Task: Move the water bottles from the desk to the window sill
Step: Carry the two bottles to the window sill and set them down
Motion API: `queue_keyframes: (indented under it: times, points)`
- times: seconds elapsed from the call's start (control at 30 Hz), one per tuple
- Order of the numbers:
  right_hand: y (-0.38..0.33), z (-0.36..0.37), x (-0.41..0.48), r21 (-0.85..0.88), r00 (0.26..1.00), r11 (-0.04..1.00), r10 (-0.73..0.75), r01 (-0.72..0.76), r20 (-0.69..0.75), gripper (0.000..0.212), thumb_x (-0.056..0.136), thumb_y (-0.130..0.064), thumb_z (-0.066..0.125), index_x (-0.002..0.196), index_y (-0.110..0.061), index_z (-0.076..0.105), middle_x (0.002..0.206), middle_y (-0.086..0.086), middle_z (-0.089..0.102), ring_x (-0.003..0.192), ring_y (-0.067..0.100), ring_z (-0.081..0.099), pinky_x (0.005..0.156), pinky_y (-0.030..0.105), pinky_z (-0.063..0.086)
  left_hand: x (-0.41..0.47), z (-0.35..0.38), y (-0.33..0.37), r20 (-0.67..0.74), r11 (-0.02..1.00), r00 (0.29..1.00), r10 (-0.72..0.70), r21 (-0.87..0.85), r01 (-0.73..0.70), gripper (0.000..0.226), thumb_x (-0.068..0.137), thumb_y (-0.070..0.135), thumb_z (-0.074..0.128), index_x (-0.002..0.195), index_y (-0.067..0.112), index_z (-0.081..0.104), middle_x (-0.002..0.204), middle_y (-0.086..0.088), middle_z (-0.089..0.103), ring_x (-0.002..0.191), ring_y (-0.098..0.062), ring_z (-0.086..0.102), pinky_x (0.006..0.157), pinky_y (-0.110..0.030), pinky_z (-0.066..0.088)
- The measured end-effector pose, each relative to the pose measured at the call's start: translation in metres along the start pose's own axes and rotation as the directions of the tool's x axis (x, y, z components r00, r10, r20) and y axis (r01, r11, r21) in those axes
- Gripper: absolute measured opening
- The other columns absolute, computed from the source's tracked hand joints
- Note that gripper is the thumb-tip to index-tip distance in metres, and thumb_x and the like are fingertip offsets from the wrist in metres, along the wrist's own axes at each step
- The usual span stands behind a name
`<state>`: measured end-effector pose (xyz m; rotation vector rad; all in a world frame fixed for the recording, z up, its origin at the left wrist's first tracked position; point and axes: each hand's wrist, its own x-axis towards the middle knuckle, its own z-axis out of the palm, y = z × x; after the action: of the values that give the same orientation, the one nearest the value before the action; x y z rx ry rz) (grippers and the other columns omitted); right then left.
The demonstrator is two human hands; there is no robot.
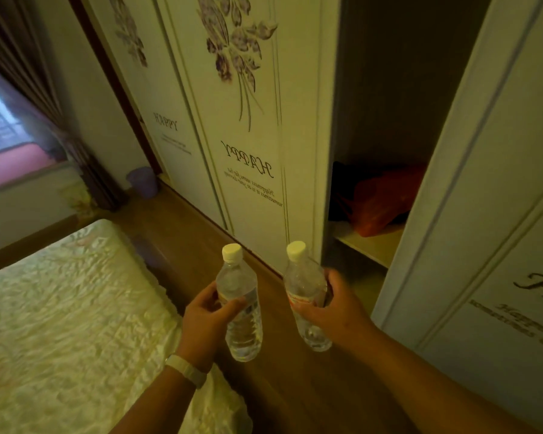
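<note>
I hold two clear plastic water bottles with white caps, one in each hand, upright over the wooden floor. My left hand (205, 314) grips the left bottle (242, 321) around its middle. My right hand (333, 305) wraps the right bottle (304, 283) at its red-printed label. The window sill (16, 175) shows far off at the left edge, pinkish, under a bright window. No desk is in view.
A bed (63, 324) with a pale quilted cover fills the lower left. White wardrobe doors (232, 120) with flower prints line the right side; one section stands open with an orange bag (383, 202) inside. A purple bin (143, 181) and dark curtain (85, 170) stand near the window.
</note>
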<state>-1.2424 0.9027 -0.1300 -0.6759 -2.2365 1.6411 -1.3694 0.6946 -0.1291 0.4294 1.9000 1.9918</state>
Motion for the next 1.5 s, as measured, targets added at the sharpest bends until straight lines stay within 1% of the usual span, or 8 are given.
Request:
queue_keyframes:
  times: [0.1,0.17,0.5,0.7,0.9,1.0,1.17,1.5]
  points:
    - [-0.005,-0.016,0.047,0.023,0.999,0.999,-0.048,0.047,0.027,0.058,0.072,-0.038,0.084,0.120,-0.035,0.051,0.110,-0.015,0.059,0.095,-0.004,0.058,0.064,0.008,0.050,0.035,0.017,0.004,-0.031,1.000,0.999,0.024,0.020,-0.023,0.052,0.063,0.037,0.088,0.112,0.034,0.071,0.109,0.002,0.076,0.097,-0.018,0.073,0.067,-0.026,0.059]
    - [-0.005,-0.020,0.070,0.045,0.998,0.998,-0.043,0.041,0.041,0.058,0.073,-0.036,0.085,0.117,-0.039,0.048,0.107,-0.021,0.057,0.091,-0.008,0.056,0.060,0.003,0.046,0.052,0.023,0.002,-0.052,0.999,0.998,0.020,0.028,-0.018,0.055,0.064,0.035,0.088,0.116,0.030,0.070,0.110,0.002,0.075,0.098,-0.019,0.073,0.068,-0.029,0.060]
    - [-0.020,0.017,0.181,0.130,0.986,0.991,0.003,-0.024,0.164,0.057,0.074,-0.030,0.085,0.118,-0.039,0.049,0.112,-0.014,0.064,0.096,0.000,0.063,0.071,0.016,0.054,0.144,-0.004,0.001,-0.158,0.998,0.986,0.054,-0.004,-0.055,0.045,0.066,0.027,0.082,0.110,0.031,0.073,0.106,0.003,0.077,0.096,-0.015,0.073,0.069,-0.019,0.058]
    - [-0.046,0.073,0.276,0.102,0.975,0.995,-0.030,0.008,0.221,0.049,0.076,-0.026,0.084,0.107,-0.043,0.050,0.108,-0.018,0.062,0.095,-0.001,0.061,0.062,0.007,0.050,0.233,-0.061,-0.009,-0.223,0.998,0.974,0.037,-0.035,-0.046,0.046,0.063,0.029,0.082,0.108,0.031,0.072,0.106,0.003,0.077,0.097,-0.016,0.073,0.072,-0.024,0.059]
    - [-0.082,0.135,0.371,0.057,0.969,0.998,-0.040,0.027,0.245,0.061,0.074,-0.027,0.085,0.125,-0.027,0.052,0.110,-0.014,0.065,0.089,-0.007,0.063,0.062,0.006,0.049,0.331,-0.128,0.003,-0.234,0.998,0.971,0.056,-0.028,-0.064,0.044,0.071,0.023,0.083,0.113,0.031,0.070,0.109,0.006,0.076,0.099,-0.014,0.072,0.070,-0.021,0.059]
    - [-0.100,0.160,0.412,0.074,0.968,0.997,-0.053,0.036,0.243,0.062,0.072,-0.032,0.086,0.124,-0.032,0.053,0.109,-0.015,0.065,0.086,-0.011,0.063,0.060,0.005,0.048,0.365,-0.155,0.017,-0.254,0.997,0.964,0.073,-0.018,-0.080,0.049,0.066,0.030,0.083,0.113,0.032,0.070,0.109,0.007,0.075,0.099,-0.013,0.072,0.070,-0.022,0.059]
    - [-0.125,0.200,0.470,0.083,0.956,0.994,-0.089,0.069,0.280,0.054,0.073,-0.036,0.085,0.117,-0.037,0.055,0.106,-0.015,0.067,0.087,-0.007,0.065,0.059,0.010,0.051,0.408,-0.191,0.035,-0.309,0.995,0.946,0.101,0.009,-0.103,0.041,0.063,0.032,0.086,0.101,0.040,0.073,0.105,0.010,0.076,0.096,-0.009,0.072,0.068,-0.021,0.058]
    - [-0.145,0.294,0.612,0.107,0.904,0.992,-0.112,0.074,0.414,0.062,0.075,-0.032,0.084,0.128,-0.029,0.052,0.119,-0.006,0.065,0.107,0.013,0.062,0.090,0.037,0.056,0.522,-0.253,0.041,-0.449,0.992,0.885,0.123,0.060,-0.107,0.038,0.076,0.012,0.081,0.096,0.043,0.075,0.101,0.012,0.077,0.091,-0.005,0.072,0.066,-0.012,0.055]
